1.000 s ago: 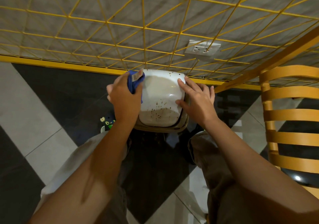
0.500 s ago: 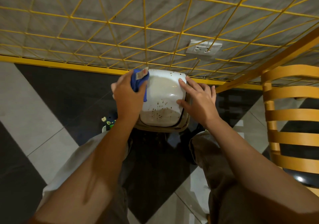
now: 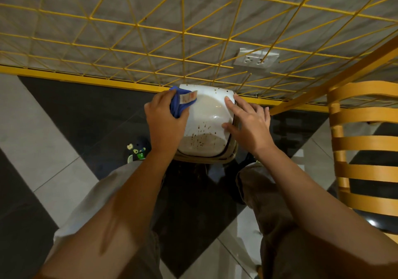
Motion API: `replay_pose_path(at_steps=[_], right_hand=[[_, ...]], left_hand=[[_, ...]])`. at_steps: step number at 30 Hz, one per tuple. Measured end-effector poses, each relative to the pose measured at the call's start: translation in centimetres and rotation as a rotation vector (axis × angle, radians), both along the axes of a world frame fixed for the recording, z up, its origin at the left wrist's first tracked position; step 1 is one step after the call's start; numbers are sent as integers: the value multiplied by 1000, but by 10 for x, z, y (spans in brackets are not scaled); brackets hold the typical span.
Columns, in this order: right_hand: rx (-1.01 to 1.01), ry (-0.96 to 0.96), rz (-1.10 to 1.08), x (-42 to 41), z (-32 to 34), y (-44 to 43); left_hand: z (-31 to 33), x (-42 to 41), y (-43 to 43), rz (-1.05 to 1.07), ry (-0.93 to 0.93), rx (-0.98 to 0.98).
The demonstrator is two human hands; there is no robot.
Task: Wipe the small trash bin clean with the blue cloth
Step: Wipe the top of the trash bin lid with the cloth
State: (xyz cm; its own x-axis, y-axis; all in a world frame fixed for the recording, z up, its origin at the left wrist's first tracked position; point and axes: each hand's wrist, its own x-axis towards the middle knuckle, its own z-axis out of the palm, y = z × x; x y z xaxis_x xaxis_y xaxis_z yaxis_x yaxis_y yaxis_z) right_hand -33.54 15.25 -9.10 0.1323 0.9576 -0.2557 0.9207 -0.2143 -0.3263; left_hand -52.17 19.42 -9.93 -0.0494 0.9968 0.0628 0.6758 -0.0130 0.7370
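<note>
The small white plastic trash bin, glossy and rounded, speckled with brown spots over its lower part, stands on the black-and-grey tiled floor between the person's knees, close against the yellow wire grid that covers the wall; it sits low and near, so both arms reach it straight down.

The left hand is closed around the bunched blue cloth, whose white-and-red label sticks out at the top; the cloth presses on the bin's upper left corner, likely so that the wipe starts at the top and works down toward the spots, which are not yet cleared.

The right hand lies flat on the bin's right side, its fingers spread wide and holding nothing; the forefinger rests on the upper right corner and the thumb on the surface lower down, seemingly to brace the light bin against the push of the cloth.

So the bin lies directly under and between both hands, touched by each; a curved yellow wooden chair stands well apart to the right.
</note>
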Motion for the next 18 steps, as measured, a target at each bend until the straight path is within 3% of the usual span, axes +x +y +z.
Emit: replay_pose_path(at_steps=[4,9,14,18], right_hand=[[-12,-3,3,1,1,1],[-21,-5,-2,2,2,0],[-50,-18,-4,-1,3,-1],[-95,-12,-9,-5,8,3]], left_hand=[[2,-3,-8,73,-30,-41],[-1,-21,-14,446,-220,-493],[24,-26,-10,433,-399,-374],[52,-9,-11,267,-546,-349]])
